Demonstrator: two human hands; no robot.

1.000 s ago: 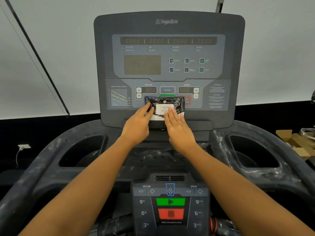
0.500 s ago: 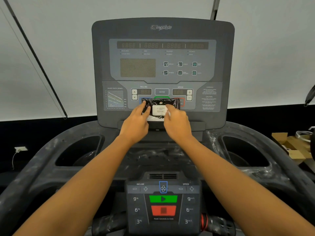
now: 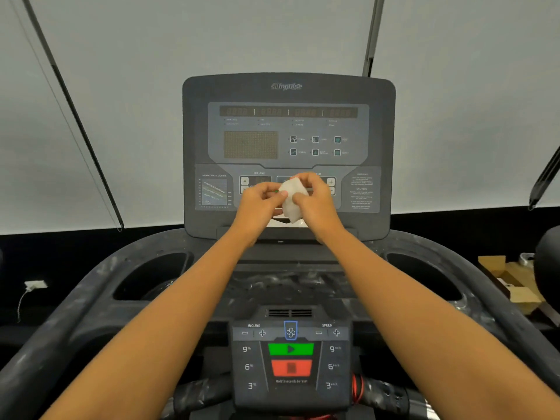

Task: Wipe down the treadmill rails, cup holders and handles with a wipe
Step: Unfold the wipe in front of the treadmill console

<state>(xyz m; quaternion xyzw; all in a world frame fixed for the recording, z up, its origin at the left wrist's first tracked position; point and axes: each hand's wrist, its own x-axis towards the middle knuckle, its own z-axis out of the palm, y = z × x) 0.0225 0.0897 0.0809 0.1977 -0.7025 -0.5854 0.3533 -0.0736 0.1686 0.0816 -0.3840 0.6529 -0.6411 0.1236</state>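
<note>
The wipe (image 3: 290, 195) is up in front of the treadmill console (image 3: 288, 95), a crumpled white wad held in the air between both hands, just above the console's lower ledge. The head camera is my only view. In it I read the left hand (image 3: 257, 206) as pinching the wipe's left edge, fingers (image 3: 270, 193) curled in on it. The right hand (image 3: 319, 198) grips the right side and top, with its fingers bent round the cloth. So both sets of fingers are clamped on the wipe, and neither hand touches the machine. A pale strip lies on the ledge under the hands, but too much of it is hidden for me to name it.

On progress, I judge we are at the very start: the wipe is in hand and no surface has been reached yet. The left cup holder (image 3: 151, 277) and right cup holder (image 3: 424, 277) show pale smears on their rims. So do the left rail (image 3: 45, 344) and right rail (image 3: 503, 301) curving toward me, and the handle (image 3: 197, 395) at the bottom edge looks mottled too. Rails, cup holders and handles are all left to do. The lower control panel (image 3: 291, 359) sits between the forearms, and I would keep the wipe off its green and red buttons.
</note>
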